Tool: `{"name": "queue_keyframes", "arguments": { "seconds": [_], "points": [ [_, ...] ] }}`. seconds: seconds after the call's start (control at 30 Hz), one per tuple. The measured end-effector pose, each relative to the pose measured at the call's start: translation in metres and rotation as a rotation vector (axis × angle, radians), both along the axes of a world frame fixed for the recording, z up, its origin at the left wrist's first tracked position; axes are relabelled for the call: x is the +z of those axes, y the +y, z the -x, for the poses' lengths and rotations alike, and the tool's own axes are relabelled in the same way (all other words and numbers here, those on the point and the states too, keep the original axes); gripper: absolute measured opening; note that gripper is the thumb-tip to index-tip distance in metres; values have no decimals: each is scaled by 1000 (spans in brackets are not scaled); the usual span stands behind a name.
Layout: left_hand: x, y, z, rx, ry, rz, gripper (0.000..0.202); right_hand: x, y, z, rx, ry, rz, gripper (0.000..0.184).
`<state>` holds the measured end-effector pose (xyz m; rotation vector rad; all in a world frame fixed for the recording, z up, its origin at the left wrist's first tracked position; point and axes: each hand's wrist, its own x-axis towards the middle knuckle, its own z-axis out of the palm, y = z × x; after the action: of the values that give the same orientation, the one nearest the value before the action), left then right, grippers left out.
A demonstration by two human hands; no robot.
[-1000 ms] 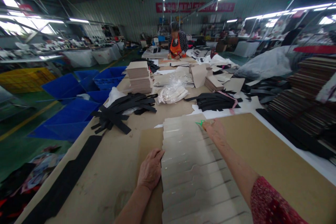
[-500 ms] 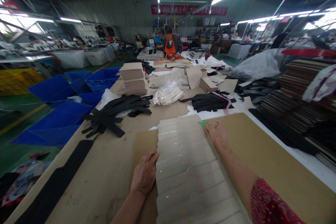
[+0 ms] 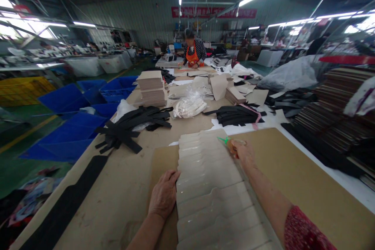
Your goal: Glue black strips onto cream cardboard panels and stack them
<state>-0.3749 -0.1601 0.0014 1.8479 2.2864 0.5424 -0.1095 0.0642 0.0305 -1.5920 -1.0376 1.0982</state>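
While left hand [image 3: 163, 197] steadies card pieces [image 3: 211, 187], right hand [image 3: 243, 151] grips brush [image 3: 227, 140].

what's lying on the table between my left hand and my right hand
In the head view, the fanned row of pale card pieces fills the stretch between the left hand, flat at its left edge, and the right hand, which grips something small with a green tip.

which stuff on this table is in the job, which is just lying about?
In hand: left hand flat at the edge of the fanned card pieces; right hand holding a green-tipped tool.

Lying about: black strips, card stack, plastic bag.
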Motion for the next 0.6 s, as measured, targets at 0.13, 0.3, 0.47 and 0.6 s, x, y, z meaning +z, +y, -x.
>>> {"name": "queue_keyframes", "arguments": {
  "seconds": [0.13,0.3,0.47,0.6],
  "points": [
    [0,-1,0,0,-5,-3,47,3,3,-12,-100,-8,-20,38],
    [0,-2,-1,2,-11,-2,47,5,6,-24,-156,-23,-39,39],
    [0,-2,0,-5,-12,-5,46,4,7,-10,-103,-17,-16,39],
    [-1,-1,0,-2,-13,-9,46,0,16,5,-48,-40,2,42]
  ]
}}
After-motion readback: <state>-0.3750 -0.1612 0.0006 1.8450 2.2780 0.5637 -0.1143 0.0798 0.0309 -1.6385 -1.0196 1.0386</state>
